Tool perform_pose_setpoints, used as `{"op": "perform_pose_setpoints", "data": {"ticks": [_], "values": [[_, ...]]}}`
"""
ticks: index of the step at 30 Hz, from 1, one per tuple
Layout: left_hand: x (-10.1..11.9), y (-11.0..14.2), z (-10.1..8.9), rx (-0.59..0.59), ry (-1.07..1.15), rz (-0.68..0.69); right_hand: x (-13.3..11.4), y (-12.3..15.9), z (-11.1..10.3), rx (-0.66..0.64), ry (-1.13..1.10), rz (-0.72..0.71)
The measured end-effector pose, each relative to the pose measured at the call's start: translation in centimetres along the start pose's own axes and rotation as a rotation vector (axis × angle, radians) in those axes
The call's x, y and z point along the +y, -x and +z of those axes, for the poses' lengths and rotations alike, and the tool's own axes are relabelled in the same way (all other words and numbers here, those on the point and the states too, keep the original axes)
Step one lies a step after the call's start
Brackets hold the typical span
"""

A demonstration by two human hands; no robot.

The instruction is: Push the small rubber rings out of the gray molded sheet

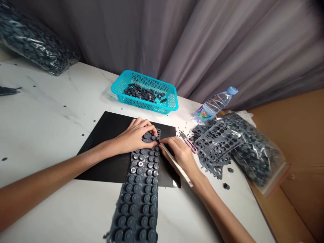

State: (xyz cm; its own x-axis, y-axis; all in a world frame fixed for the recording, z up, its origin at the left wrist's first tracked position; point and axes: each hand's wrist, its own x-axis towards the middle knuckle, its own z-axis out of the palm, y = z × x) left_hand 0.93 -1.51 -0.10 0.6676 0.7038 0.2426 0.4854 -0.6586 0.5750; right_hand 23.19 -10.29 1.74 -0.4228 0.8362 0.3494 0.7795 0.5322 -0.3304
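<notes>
A long strip of dark grey moulded rubber (pixel 138 199) with rows of round raised parts runs from the near edge up onto a black mat (pixel 101 141). My left hand (pixel 135 136) lies on the strip's far end, fingers and thumb curled around a few of its round parts and pinching the rubber. My right hand (pixel 178 153) is closed on a slim white stick-like tool (pixel 178 167) with reddish marks at its rear end. The tool's front end meets the rubber beside my left fingertips; its exact tip is too small to make out.
A turquoise basket (pixel 146 107) holding small dark rubber pieces stands beyond the mat. On the right are pink-handled scissors (pixel 189 142), punched rubber sheets (pixel 215 141), a water bottle (pixel 214 104) and a filled clear bag (pixel 260 152). Another full bag (pixel 37 44) sits far left.
</notes>
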Motion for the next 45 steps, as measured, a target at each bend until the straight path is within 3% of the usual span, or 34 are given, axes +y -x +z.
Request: {"op": "perform_pose_setpoints", "data": {"ticks": [5,11,18,22,27,32,37,41,45], "values": [[-0.1,0.1,0.1,0.011,-0.003,0.006,-0.5,-0.2,0.1,0.013,0.019,0.067],[-0.1,0.0,0.2,0.01,-0.006,0.013,-0.9,-0.4,0.1,-0.039,0.143,0.014],[-0.1,0.0,0.3,0.029,-0.002,0.016,-1.3,-0.6,0.7,-0.005,0.468,-0.099],[-0.2,0.0,0.4,0.024,0.006,0.006,-1.4,-0.6,1.1,0.014,0.461,-0.072],[-0.2,-0.1,0.2,-0.005,0.023,-0.009,0.4,-0.6,1.0,0.099,0.447,0.096],[-0.2,0.0,-0.1,-0.025,0.032,-0.008,3.2,0.0,-1.6,0.211,0.39,0.265],[0.3,0.1,-0.4,-0.006,0.043,0.001,5.2,1.4,-3.9,0.189,0.473,0.326],[0.5,0.2,-0.6,0.017,0.06,0.035,6.1,2.1,-4.0,0.14,0.49,0.318],[0.6,0.2,-0.7,0.034,0.047,0.064,5.1,1.6,-3.6,0.15,0.403,0.284]]}}
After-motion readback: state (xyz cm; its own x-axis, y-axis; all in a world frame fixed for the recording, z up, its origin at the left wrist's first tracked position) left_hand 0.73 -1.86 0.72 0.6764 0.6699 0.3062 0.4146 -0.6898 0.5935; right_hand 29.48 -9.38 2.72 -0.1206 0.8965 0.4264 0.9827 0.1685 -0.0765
